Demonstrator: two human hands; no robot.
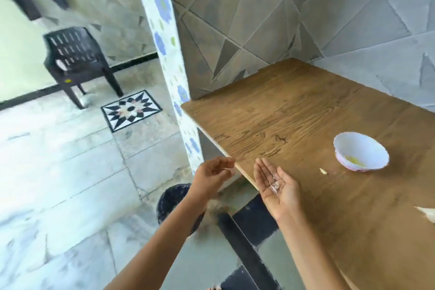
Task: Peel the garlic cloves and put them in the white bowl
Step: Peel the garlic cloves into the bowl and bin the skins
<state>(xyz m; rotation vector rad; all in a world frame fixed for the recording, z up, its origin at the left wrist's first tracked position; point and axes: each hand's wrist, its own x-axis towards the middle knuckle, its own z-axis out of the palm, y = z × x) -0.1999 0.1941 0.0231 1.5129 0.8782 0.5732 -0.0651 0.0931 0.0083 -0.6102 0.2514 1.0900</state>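
Head camera: left of the round white bowl (362,146), the flat, palm-up right hand (276,189) carried pale garlic bits (274,186); farther left, the left hand (211,175) pinched a thin skin sliver (225,168); a peeled clove (323,171) lay beside the bowl.

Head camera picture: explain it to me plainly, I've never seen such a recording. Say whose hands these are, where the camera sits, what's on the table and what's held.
There is no machine here. A person wears one camera on the head, and it looks down at their own two bare hands. The left hand is off the table's edge, above a dark bin. Its fingers are curled and seem to pinch a thin pale sliver. The right hand lies open, palm up, with garlic bits resting on it. Whether they are clove or skin is hard to tell. On the wooden table stands a white bowl with something yellowish inside. A loose clove lies beside it, not touching.
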